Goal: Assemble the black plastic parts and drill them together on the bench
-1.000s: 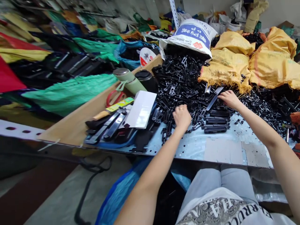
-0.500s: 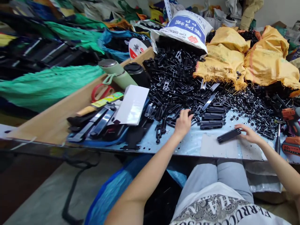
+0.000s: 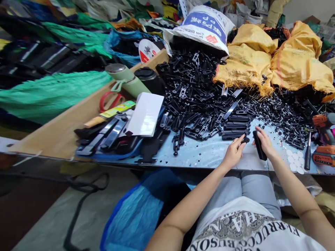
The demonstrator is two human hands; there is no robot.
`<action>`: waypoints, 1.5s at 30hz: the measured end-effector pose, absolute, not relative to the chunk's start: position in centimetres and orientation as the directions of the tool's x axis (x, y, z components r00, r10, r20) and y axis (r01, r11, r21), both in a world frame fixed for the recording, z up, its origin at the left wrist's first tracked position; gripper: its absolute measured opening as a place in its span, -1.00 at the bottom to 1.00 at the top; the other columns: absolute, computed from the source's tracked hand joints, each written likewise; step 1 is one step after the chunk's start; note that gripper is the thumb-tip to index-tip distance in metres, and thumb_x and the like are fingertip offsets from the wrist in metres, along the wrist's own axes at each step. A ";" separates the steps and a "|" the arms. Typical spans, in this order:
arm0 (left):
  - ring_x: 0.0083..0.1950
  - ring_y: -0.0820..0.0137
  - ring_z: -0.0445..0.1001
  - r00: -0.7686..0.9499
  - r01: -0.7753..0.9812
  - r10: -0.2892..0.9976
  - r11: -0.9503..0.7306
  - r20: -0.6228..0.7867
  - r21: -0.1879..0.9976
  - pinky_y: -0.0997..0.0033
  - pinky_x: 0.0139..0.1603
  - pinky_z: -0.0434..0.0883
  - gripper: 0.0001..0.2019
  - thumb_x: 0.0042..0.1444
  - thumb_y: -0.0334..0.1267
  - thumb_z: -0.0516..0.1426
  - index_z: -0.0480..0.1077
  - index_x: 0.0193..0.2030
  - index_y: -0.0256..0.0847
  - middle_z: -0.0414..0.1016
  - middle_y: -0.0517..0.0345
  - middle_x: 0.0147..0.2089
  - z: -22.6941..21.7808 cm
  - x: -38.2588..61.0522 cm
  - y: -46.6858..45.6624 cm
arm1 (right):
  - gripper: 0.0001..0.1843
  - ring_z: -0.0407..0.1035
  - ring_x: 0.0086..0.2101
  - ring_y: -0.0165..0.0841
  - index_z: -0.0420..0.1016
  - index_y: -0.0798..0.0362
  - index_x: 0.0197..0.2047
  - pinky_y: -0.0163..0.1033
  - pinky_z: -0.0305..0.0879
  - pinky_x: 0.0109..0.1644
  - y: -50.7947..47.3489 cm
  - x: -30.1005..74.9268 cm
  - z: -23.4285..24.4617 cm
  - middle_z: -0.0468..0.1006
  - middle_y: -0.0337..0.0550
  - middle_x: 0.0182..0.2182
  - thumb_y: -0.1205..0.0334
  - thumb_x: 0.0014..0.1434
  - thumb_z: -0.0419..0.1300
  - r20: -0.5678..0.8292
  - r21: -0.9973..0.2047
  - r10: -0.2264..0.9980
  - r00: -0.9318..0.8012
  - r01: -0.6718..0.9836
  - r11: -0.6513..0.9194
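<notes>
My right hand (image 3: 264,143) is closed around a long black plastic bar (image 3: 259,149), held upright over the near edge of the metal worktable (image 3: 206,155). My left hand (image 3: 234,151) pinches a small black plastic part (image 3: 245,140) right beside that bar. Both hands meet just in front of a short stack of black bars (image 3: 234,127). Behind them spreads a big heap of small black plastic clips (image 3: 196,90).
A white sack (image 3: 202,26) and yellow sacks (image 3: 277,59) lie at the back. An orange drill (image 3: 324,139) and a screwdriver (image 3: 308,150) sit at the right. A green flask (image 3: 124,78), red scissors (image 3: 111,101) and a white card (image 3: 145,115) lie at the left.
My right hand took a black bar from the heap and brought it to the near edge, turning it upright. My left hand came right from the clip pile to meet it.
</notes>
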State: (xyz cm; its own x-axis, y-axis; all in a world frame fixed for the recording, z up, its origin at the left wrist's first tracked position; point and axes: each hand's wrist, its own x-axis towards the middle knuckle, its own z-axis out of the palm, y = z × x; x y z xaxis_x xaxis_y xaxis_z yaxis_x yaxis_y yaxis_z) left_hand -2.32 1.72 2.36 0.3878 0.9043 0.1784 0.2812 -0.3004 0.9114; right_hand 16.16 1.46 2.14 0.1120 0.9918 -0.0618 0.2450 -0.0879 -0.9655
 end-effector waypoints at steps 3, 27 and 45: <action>-0.29 0.45 0.45 0.348 0.242 0.903 -0.345 0.251 0.907 0.42 -0.20 0.43 -0.60 0.22 -0.19 -0.01 0.27 0.18 -0.21 0.44 0.04 -0.12 3.1 -1.2 1.1 | -0.41 0.39 -0.53 -0.40 0.22 0.04 0.18 -0.26 0.41 -0.46 0.0 14.8 2.7 0.46 -0.20 -0.45 -0.15 0.25 -0.13 -0.059 -0.996 0.998 0.027 0.060 -0.061; -0.05 0.33 0.41 0.142 0.370 0.764 -0.630 0.629 0.683 0.30 -0.06 0.42 -0.62 0.29 -0.24 -0.15 0.26 0.17 -0.22 0.39 -0.08 -0.07 3.3 0.1 0.5 | -0.49 0.31 0.04 -0.25 0.11 -0.08 0.30 -0.11 0.27 0.10 -1.6 10.9 3.8 0.40 -0.05 0.05 0.07 0.30 -0.09 0.479 -0.740 0.876 0.055 0.562 0.369; -0.07 0.30 0.39 0.878 0.451 0.473 -0.871 0.081 0.193 0.08 0.10 0.24 -0.56 0.10 -0.57 -0.04 0.31 0.07 -0.12 0.44 0.03 -0.15 2.6 -1.3 2.8 | -0.66 0.26 -0.15 -0.25 0.44 0.39 -0.13 0.06 0.01 0.04 17.0 39.2 6.3 0.47 0.28 -0.25 0.25 0.20 0.06 0.449 -0.535 0.710 0.542 0.800 -0.272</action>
State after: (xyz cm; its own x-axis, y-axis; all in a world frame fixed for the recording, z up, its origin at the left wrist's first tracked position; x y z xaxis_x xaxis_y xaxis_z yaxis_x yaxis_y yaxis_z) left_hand -1.33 2.84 2.63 0.8776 0.4726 0.0809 0.4514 -0.8712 0.1930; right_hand 39.19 16.96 6.34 0.5424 0.7098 0.4494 0.7996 -0.2719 -0.5355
